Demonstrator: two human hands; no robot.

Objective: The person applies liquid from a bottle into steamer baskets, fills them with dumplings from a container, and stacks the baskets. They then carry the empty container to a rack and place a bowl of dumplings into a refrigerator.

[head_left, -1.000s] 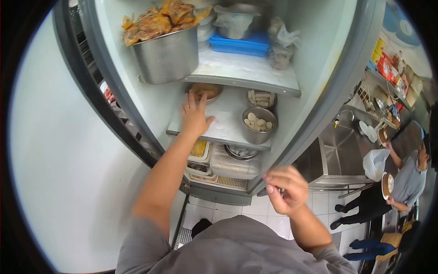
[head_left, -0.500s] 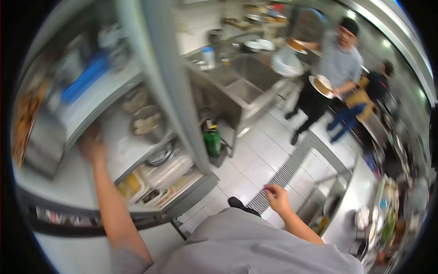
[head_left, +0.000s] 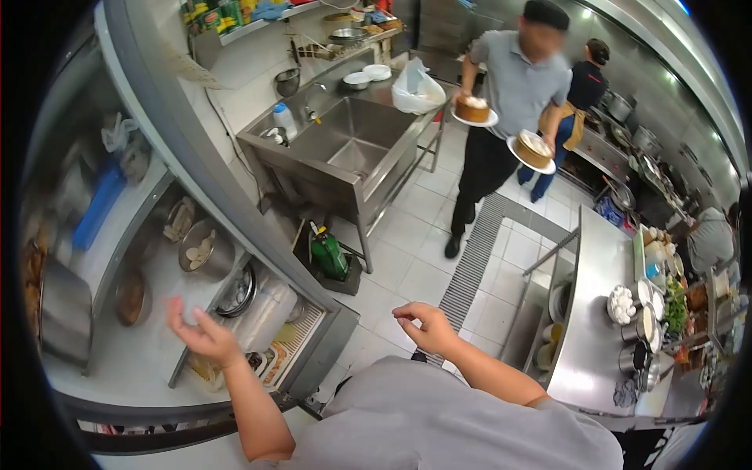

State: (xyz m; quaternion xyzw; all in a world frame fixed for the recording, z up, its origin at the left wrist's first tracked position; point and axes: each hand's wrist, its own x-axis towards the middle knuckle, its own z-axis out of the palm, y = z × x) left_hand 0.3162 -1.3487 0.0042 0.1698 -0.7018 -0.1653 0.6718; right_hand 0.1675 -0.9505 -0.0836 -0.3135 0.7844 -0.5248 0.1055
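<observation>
My left hand (head_left: 205,337) is in front of the open refrigerated cabinet, fingers apart and holding nothing. Behind it on a shelf (head_left: 149,341) stands a small metal bowl (head_left: 133,299), its contents unclear. A larger metal pot (head_left: 205,249) with pale rounded pieces stands further along, near my left hand. Below are a dark-rimmed round bowl (head_left: 237,291) and a clear plastic container (head_left: 266,317). My right hand (head_left: 427,327) hovers over the floor before my body, its fingers curled together with nothing visible in them.
A co-worker (head_left: 521,82) walks up the aisle with two plates (head_left: 539,163) bearing round steamer-like containers. Another person (head_left: 587,94) stands by the stoves. A steel sink (head_left: 345,141) and a green bottle (head_left: 329,254) are ahead. At right stands a steel counter (head_left: 583,313).
My left hand has come out of the cabinet, towards me, and its fingers are spread. My right hand has shifted left. The co-worker with the plates stands further left in view.
</observation>
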